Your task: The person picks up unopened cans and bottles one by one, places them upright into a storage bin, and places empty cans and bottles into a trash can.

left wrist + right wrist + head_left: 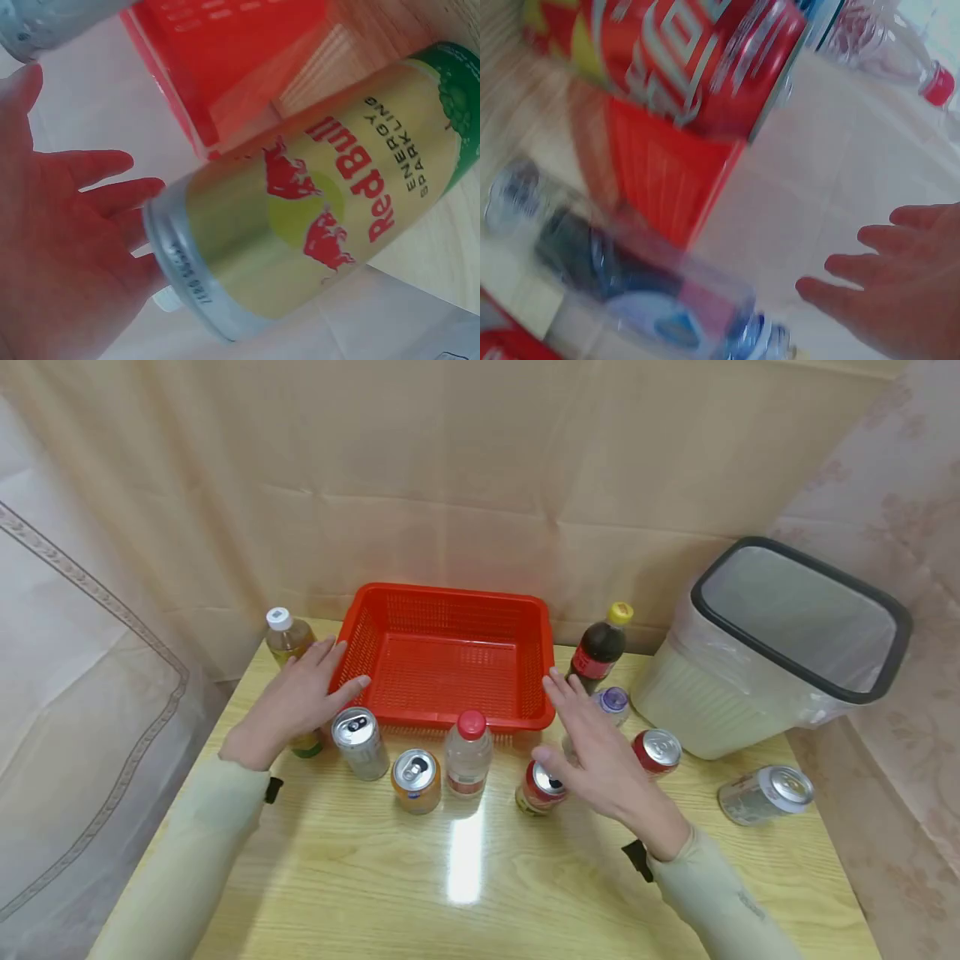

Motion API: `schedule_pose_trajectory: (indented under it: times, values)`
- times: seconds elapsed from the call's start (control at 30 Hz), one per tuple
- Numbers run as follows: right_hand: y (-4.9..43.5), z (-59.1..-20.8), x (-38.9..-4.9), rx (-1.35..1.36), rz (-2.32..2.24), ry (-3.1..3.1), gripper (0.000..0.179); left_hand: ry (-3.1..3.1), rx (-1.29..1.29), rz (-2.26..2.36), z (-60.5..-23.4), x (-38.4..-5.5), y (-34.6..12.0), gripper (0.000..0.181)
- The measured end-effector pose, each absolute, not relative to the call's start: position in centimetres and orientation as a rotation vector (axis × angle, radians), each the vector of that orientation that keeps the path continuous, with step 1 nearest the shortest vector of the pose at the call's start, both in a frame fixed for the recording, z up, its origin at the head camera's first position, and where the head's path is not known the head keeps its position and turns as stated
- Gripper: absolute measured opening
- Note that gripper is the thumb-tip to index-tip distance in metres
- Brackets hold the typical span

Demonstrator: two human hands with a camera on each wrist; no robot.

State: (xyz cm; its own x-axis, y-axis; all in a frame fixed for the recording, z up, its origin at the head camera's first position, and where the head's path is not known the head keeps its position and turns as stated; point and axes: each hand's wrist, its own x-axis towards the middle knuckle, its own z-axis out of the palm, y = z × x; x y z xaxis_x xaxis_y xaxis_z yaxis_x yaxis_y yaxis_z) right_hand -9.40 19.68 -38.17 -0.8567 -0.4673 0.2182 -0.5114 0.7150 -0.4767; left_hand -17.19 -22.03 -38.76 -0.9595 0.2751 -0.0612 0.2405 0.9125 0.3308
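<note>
My left hand [296,693] reaches over the table with fingers extended, by the left side of a red plastic basket [447,681]. Below that hand stands a gold Red Bull can [292,202], mostly hidden in the head view; a silver can [360,743] is just right of it. My right hand [600,760] is held with straight fingers near the basket's right side, gripping nothing. Around it are a red can [536,789], a clear bottle with a purple cap [613,700], partly covered by the hand, and another red can [657,752].
An orange can [416,781] and a red-capped clear bottle [468,756] stand before the basket. A white-capped bottle [288,635] is at back left, a cola bottle [597,647] at back right. Farther right are a lined bin [697,685] and a tilted-looking silver can [761,793].
</note>
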Motion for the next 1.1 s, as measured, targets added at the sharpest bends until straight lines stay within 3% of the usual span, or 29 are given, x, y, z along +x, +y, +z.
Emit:
schedule_pose_trajectory:
  times: [0.47,1.1]
  values:
    - [13.5,-38.8,-10.4,0.700,1.310,-3.026,0.106,2.924,0.364,0.484,-40.0,-18.4,-22.5,0.095]
    - [10.0,-41.2,-10.0,0.493,1.587,-2.889,0.108,2.839,0.377,0.412,-40.5,-18.7,-22.5,0.111]
